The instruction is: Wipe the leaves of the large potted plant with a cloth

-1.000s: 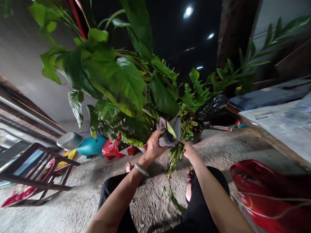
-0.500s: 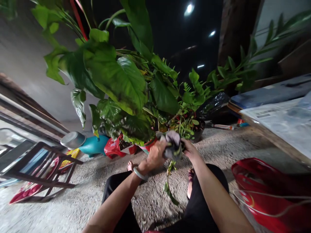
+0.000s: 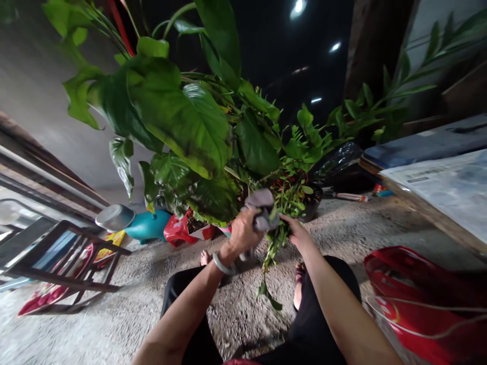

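Observation:
My left hand (image 3: 245,229), with a pale bangle at the wrist, is closed on a crumpled grey cloth (image 3: 262,210). Just to the right, my right hand (image 3: 297,232) is closed on a trailing green plant stem (image 3: 279,238); its fingertips are partly hidden among the leaves. The stem hangs down below the hands and ends in a larger leaf (image 3: 271,298) above the floor. Directly beyond the hands stand potted plants, one with big broad leaves (image 3: 186,121) and one smaller-leaved in a dark pot (image 3: 312,203).
A wooden chair (image 3: 68,258), a teal toy (image 3: 148,226) with a metal bowl (image 3: 115,218), and a red planter (image 3: 178,230) are on the left. To the right are a table (image 3: 429,203) with papers and a red bag (image 3: 422,304). The rough floor (image 3: 243,319) spreads between my feet.
The grey cloth has shifted slightly up and left with my left hand, and its folds have changed. More of the hanging stem shows between my hands. My right hand has barely moved.

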Action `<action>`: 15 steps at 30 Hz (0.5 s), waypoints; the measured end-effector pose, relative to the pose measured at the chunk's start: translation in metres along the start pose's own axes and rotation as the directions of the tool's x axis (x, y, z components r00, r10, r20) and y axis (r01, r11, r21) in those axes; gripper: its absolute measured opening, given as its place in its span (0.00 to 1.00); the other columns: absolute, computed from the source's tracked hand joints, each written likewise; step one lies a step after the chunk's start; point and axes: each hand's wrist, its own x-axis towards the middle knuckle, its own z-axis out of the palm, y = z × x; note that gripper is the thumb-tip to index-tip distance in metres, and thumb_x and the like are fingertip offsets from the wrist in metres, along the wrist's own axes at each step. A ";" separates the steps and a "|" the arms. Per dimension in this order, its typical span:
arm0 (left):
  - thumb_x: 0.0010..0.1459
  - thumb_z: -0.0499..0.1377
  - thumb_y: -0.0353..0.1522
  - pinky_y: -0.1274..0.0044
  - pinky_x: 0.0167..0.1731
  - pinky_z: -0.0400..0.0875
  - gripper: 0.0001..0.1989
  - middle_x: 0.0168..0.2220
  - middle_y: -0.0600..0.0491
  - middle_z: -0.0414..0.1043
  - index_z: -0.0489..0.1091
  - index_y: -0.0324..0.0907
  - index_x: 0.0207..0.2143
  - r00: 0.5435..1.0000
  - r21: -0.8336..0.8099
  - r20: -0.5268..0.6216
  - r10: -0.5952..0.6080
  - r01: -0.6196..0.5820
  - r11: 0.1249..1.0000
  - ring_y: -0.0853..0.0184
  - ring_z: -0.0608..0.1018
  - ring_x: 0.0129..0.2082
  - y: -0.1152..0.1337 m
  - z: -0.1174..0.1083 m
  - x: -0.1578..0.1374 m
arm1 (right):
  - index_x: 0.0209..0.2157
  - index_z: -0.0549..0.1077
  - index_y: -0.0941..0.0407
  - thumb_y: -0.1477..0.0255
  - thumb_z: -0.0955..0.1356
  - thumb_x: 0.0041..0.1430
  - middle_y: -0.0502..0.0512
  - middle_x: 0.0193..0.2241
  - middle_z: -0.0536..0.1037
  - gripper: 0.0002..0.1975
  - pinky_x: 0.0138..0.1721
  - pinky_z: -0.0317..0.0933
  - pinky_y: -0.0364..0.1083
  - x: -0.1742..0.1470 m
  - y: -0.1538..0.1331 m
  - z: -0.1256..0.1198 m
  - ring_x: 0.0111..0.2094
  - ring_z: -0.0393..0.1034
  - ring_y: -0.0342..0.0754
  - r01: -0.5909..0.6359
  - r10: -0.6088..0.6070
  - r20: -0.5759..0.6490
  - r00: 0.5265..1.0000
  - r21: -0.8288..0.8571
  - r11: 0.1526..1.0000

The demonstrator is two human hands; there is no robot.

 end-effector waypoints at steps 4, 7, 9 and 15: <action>0.44 0.70 0.31 0.71 0.37 0.78 0.16 0.37 0.52 0.82 0.79 0.46 0.39 0.858 -0.189 0.501 0.114 -0.020 0.982 0.59 0.82 0.35 -0.002 0.004 -0.047 | 0.27 0.78 0.53 0.68 0.81 0.46 0.50 0.22 0.83 0.11 0.30 0.76 0.48 -0.004 0.000 -0.003 0.25 0.80 0.52 -0.014 0.014 -0.022 1.000 -0.011 1.000; 0.43 0.71 0.32 0.73 0.31 0.76 0.17 0.32 0.56 0.80 0.77 0.45 0.39 0.949 -0.213 0.285 -0.137 0.202 0.956 0.61 0.80 0.31 -0.012 -0.027 -0.048 | 0.29 0.79 0.53 0.69 0.81 0.43 0.51 0.25 0.85 0.12 0.31 0.77 0.48 -0.005 -0.002 -0.003 0.27 0.82 0.53 -0.007 0.007 -0.025 1.000 -0.006 1.000; 0.45 0.71 0.34 0.73 0.31 0.75 0.16 0.31 0.56 0.78 0.74 0.44 0.38 0.961 -0.223 -0.022 -0.274 0.262 0.939 0.62 0.78 0.31 -0.017 -0.038 -0.029 | 0.29 0.79 0.52 0.69 0.81 0.41 0.51 0.26 0.86 0.13 0.33 0.77 0.48 -0.006 -0.004 -0.001 0.30 0.83 0.54 0.008 -0.008 -0.018 1.000 -0.003 1.000; 0.46 0.70 0.30 0.65 0.48 0.78 0.21 0.42 0.47 0.80 0.75 0.43 0.45 0.988 -0.090 -0.084 -0.133 0.126 0.988 0.55 0.82 0.45 -0.006 0.012 0.002 | 0.28 0.78 0.51 0.65 0.82 0.40 0.50 0.23 0.84 0.14 0.35 0.77 0.49 -0.008 -0.003 0.006 0.34 0.84 0.57 0.054 -0.053 0.012 0.998 -0.037 0.998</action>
